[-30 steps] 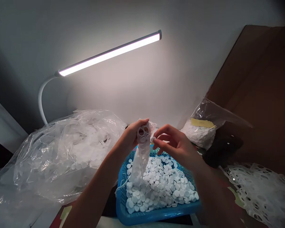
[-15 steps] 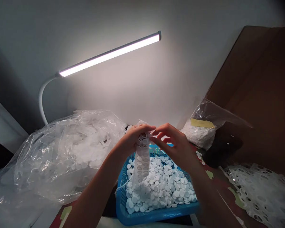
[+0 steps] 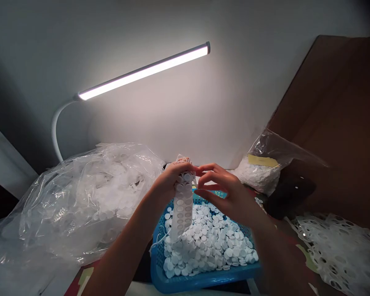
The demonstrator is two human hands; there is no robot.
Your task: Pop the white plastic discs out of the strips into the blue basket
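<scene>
My left hand (image 3: 175,174) is closed around the upper part of a translucent white strip (image 3: 181,216) with rows of round discs in it. The strip hangs down over a blue plastic basket (image 3: 203,283) holding a heap of loose white discs (image 3: 217,234). Close to the strip's right edge is my right hand (image 3: 225,187), its fingers bent and its thumb apart from them. Its index fingertip reaches my left thumb tip. Nothing shows between the right fingers and thumb.
A large clear plastic bag (image 3: 89,197) of white pieces lies on the left. Behind on the right stands a bag of white discs (image 3: 255,174) with a yellow label. Perforated white sheets (image 3: 342,250) lie at right by cardboard (image 3: 336,135). A lit lamp (image 3: 144,72) hangs above.
My right thumb has moved down and away from the strip's edge, and the right fingers have spread. My left hand keeps its hold, with the strip shifted slightly left.
</scene>
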